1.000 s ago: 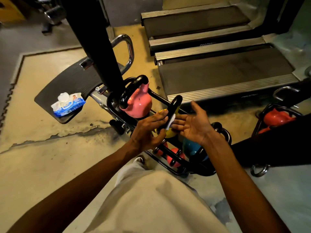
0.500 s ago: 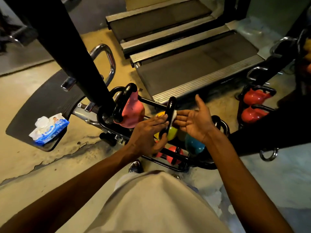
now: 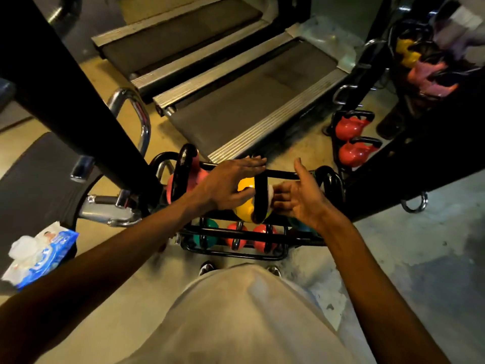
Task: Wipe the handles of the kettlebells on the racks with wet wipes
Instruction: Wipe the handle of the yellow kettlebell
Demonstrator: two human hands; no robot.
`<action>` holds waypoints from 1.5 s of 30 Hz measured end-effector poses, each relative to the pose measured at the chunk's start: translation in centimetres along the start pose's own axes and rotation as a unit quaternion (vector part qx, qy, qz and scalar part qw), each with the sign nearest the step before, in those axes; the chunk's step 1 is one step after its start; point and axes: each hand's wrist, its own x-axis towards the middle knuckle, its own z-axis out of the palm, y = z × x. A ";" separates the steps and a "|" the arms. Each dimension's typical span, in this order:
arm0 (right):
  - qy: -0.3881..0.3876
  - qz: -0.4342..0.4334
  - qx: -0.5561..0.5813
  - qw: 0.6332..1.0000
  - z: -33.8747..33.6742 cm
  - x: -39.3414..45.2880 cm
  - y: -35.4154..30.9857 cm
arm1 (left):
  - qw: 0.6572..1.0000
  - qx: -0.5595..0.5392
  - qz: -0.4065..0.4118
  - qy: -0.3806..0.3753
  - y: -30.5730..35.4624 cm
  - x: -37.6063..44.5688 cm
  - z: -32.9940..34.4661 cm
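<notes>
A yellow kettlebell with a black handle sits on the top tier of a black rack straight ahead of me. My right hand presses a white wet wipe against the right side of that handle with bent fingers, thumb standing up. Over the kettlebell's left side hovers my left hand, fingers straight and pointing right, holding nothing. A pink kettlebell stands to the left on the same tier. Teal and red kettlebells fill the lower tier.
A blue pack of wipes lies on a black pad at lower left. A thick black post and a chrome handle stand left of the rack. Two treadmills lie behind. A second rack with red kettlebells stands right.
My left hand has let go of the yellow kettlebell's handle and straightened its fingers above it. My right hand stays on the wipe at the handle. My head has moved closer over the rack.
</notes>
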 end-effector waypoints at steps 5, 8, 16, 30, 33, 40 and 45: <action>0.038 -0.031 0.054 0.997 1.3 -0.4 0.2 | 0.999 -0.023 0.030 -0.023 -1.2 -0.1 -0.5; 0.074 -0.048 0.101 0.991 2.4 0.0 2.2 | 0.998 -0.041 0.039 -0.010 -1.5 -0.1 -0.6; 0.106 -0.096 0.135 0.981 2.0 -1.8 3.6 | 0.996 -0.083 0.026 0.005 -1.9 -0.3 0.2; 0.210 -0.147 -0.073 0.964 6.1 -2.6 6.8 | 0.994 -0.102 0.015 0.036 -2.3 -0.4 0.7; 0.212 -0.152 -0.014 0.965 5.4 -2.6 7.4 | 0.994 -0.104 0.009 0.038 -2.2 -0.4 0.6; 0.196 -0.120 0.007 0.973 5.4 -0.7 4.9 | 0.994 -0.104 0.006 0.040 -2.1 -0.5 0.6; 0.157 -0.108 0.039 0.981 4.7 -1.1 4.3 | 0.994 -0.101 -0.002 0.035 -2.0 -0.6 0.3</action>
